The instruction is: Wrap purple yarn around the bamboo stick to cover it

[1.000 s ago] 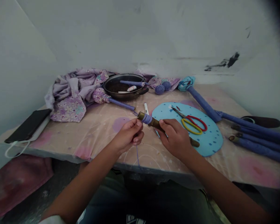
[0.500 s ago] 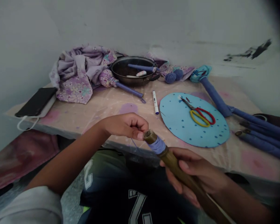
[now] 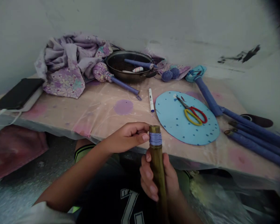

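Note:
A bamboo stick (image 3: 157,165) stands nearly upright at the table's front edge, with blue-purple yarn (image 3: 155,139) wound around it just below its top end. My right hand (image 3: 160,177) is wrapped round the stick below the yarn. At the stick's upper left, my left hand (image 3: 133,136) has its thumb and fingers pressed together beside the yarn; whatever they pinch is too small to make out. Scissors with red and yellow handles (image 3: 193,114) lie on a light blue oval board (image 3: 177,130). A white marker (image 3: 151,100) lies left of the board.
On the table (image 3: 100,112) are a floral cloth (image 3: 65,65), a dark pan (image 3: 128,74), yarn balls (image 3: 167,75), a cloth-headed stick (image 3: 125,85), a black phone on a white block (image 3: 18,93) and several blue-wrapped sticks (image 3: 259,146) at the right.
The bamboo stick has swung from a slant to nearly upright, its top now facing up. My right hand has moved left with it, and my left hand stays by the yarn. The view has shifted slightly.

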### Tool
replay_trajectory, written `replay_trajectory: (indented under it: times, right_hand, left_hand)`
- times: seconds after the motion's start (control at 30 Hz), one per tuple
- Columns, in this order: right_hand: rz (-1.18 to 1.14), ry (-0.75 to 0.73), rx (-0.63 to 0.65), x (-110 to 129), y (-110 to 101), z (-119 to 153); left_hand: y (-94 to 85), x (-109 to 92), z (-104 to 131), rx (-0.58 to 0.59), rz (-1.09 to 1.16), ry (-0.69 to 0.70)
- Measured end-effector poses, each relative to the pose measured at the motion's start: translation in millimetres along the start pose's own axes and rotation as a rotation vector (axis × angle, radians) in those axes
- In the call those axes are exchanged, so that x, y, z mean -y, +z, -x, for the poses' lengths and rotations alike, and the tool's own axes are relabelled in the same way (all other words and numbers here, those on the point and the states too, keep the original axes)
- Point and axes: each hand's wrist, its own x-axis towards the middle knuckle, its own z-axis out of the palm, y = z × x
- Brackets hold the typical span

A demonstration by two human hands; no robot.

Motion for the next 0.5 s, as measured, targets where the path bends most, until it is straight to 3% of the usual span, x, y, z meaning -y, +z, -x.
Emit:
replay_trajectory:
  times: [0.13,0.27,0.43,0.5]
  right_hand:
    - [0.062,0.028,-0.134,-6,-4,-4]
    - [0.045,0.019,-0.104,-15,-5,0]
    - [0.071,-0.098,-0.071,-26,-7,3]
    - [0.065,-0.081,-0.093,-29,-8,4]
  left_hand:
    - [1.7,11,5,-0.094,0.127,-0.029]
    - [0.3,20,10,-0.032,0.201,-0.065]
    - [0.2,24,13,-0.124,0.170,-0.053]
    - [1.0,23,14,-0.100,0.189,-0.049]
